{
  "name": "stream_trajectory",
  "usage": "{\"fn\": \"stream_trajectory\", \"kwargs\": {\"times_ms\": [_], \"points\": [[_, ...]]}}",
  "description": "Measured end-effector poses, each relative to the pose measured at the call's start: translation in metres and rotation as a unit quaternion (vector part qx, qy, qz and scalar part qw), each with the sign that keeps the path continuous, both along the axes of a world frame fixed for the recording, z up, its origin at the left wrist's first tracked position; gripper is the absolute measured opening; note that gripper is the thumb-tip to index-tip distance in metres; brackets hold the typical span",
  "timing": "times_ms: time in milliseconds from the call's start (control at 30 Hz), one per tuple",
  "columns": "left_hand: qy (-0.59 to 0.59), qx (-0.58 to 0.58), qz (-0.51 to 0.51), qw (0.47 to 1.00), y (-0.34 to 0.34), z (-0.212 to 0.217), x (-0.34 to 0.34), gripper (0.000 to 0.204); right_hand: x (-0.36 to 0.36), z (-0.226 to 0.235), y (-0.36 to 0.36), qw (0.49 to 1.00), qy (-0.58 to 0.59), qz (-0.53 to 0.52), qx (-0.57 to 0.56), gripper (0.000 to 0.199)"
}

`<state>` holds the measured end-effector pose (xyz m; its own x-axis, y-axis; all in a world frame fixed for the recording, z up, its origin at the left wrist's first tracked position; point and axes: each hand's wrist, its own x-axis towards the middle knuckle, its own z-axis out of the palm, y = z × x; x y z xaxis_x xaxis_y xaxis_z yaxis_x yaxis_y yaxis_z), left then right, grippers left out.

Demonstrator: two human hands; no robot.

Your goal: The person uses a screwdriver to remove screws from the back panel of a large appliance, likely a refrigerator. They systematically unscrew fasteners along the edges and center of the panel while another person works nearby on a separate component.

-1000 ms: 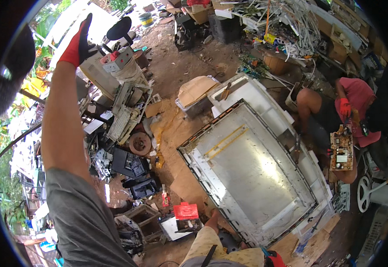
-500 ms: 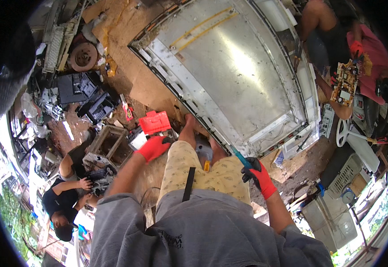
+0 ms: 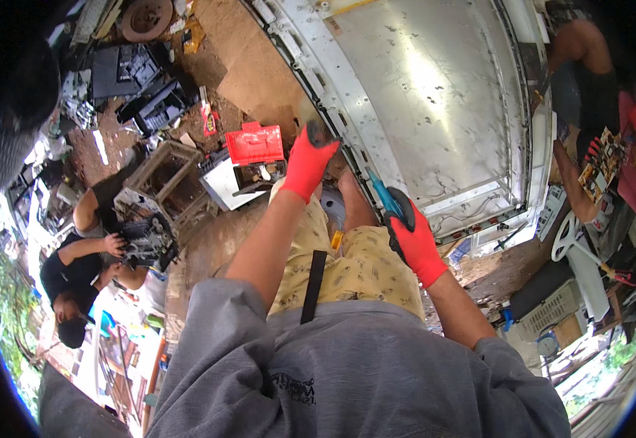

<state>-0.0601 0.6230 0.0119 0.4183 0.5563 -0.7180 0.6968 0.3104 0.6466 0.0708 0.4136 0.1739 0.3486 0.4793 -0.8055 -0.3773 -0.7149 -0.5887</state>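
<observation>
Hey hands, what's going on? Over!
Right hand: gripping teal tool. Left hand: at edge of large metal panel. Red plastic piece off left, out of the way.

Toward one o'clock, the metal panel [image 3: 434,95] runs past the top edge. The right grip [image 3: 415,237] hides part of the blue tool [image 3: 381,191], whose tip is too small to make out. Near three o'clock, a co-worker's [image 3: 585,80] circuit board [image 3: 599,169] is blurred. At eleven, the top edge cuts a brown disc [image 3: 146,19].
</observation>
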Motion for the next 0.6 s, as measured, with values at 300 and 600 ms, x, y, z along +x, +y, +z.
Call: {"fn": "stream_trajectory", "kwargs": {"times_ms": [300,600], "points": [[0.013,0.050,0.101,0.994,0.019,-0.079,0.019,0.087,0.011,-0.033,0.101,0.954,-0.223,0.201,-0.005,0.056],[-0.026,-0.008,0.091,0.996,0.033,-0.073,0.030,0.038,0.010,-0.038,0.130,0.913,-0.266,0.303,-0.068,0.055]]}}
